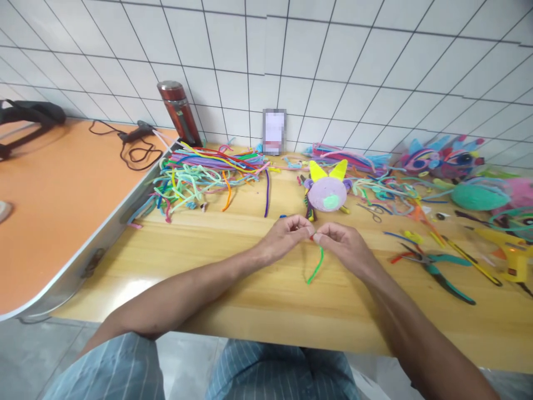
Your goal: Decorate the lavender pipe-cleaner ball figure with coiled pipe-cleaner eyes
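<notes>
head view: wood table [233, 303] spreading below; right hand [343, 244] and left hand [291, 230] almost meeting, thumbs pressing against fingers; lilac toy [322, 191] sitting just beyond; right pinching green stem [318, 266], hanging down; left pinching red bit [312, 237].

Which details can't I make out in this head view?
Head view:
Red piece: mostly covered by the left hand and right hand.
Green stem: upper end hidden by the right hand.
Phone: display pixelated.
White object: cut off by the left edge.
</notes>
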